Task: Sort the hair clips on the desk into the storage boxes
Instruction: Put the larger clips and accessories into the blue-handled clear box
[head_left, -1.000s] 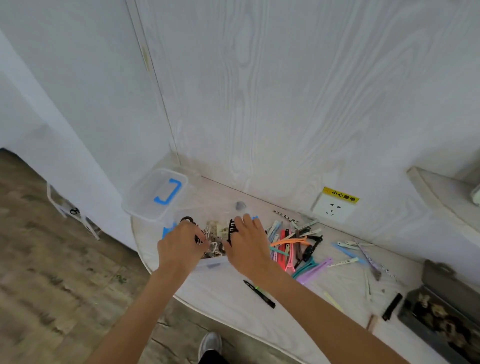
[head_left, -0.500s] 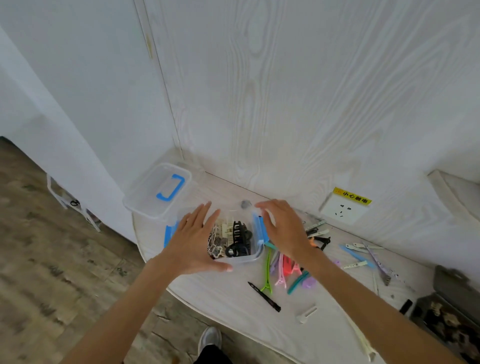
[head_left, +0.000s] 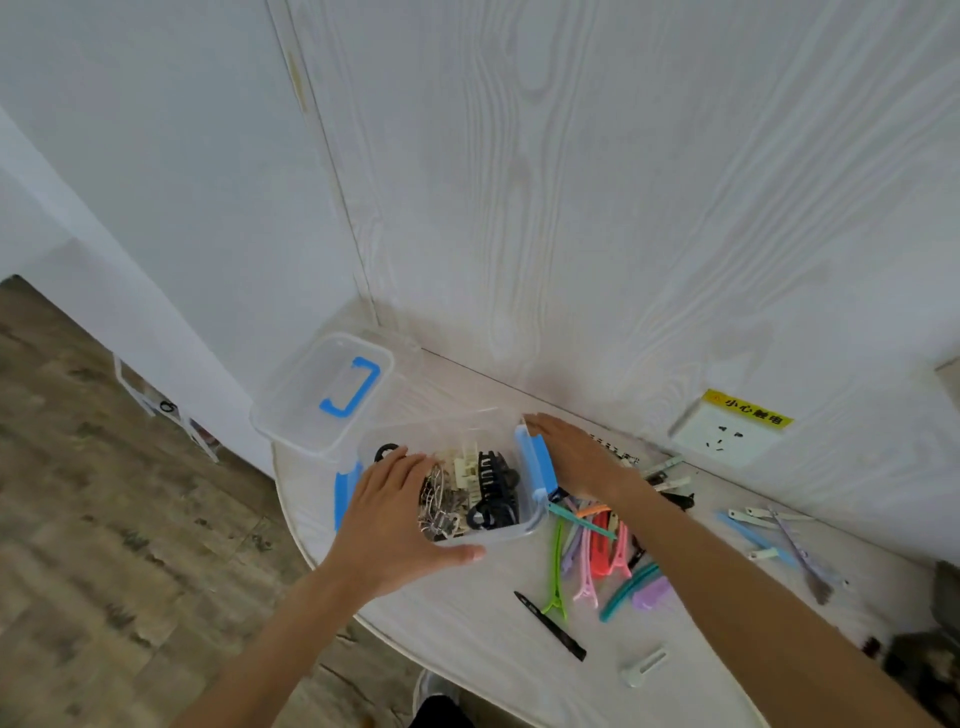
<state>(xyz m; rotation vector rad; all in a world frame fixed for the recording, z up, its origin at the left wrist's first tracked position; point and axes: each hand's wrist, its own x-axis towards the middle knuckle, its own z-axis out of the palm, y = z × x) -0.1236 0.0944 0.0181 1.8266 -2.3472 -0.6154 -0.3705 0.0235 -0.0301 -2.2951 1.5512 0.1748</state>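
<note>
A clear storage box (head_left: 530, 525) with blue latches stands on the white desk (head_left: 483, 634); black, cream and metal claw clips (head_left: 480, 486) lie inside it. My left hand (head_left: 395, 512) lies flat against the box's left side, thumb along its front edge. My right hand (head_left: 574, 454) rests with straight fingers against the right blue latch (head_left: 535, 460). Neither hand holds a clip. Right of the box lies a heap of coloured duckbill clips (head_left: 597, 556), partly under my right forearm. A black clip (head_left: 550, 626) and a white clip (head_left: 641, 665) lie nearer the desk's front.
The box's clear lid (head_left: 317, 395) with a blue handle lies behind the box at the desk's left end. More pale clips (head_left: 769, 535) are scattered at the right. A wall socket (head_left: 724, 434) sits on the wood-grain wall. A dark box (head_left: 924, 654) shows at the right edge.
My hands came out of the box, where they were among the clips, and spread flat on its two sides. The box now stands in plain view between them.
</note>
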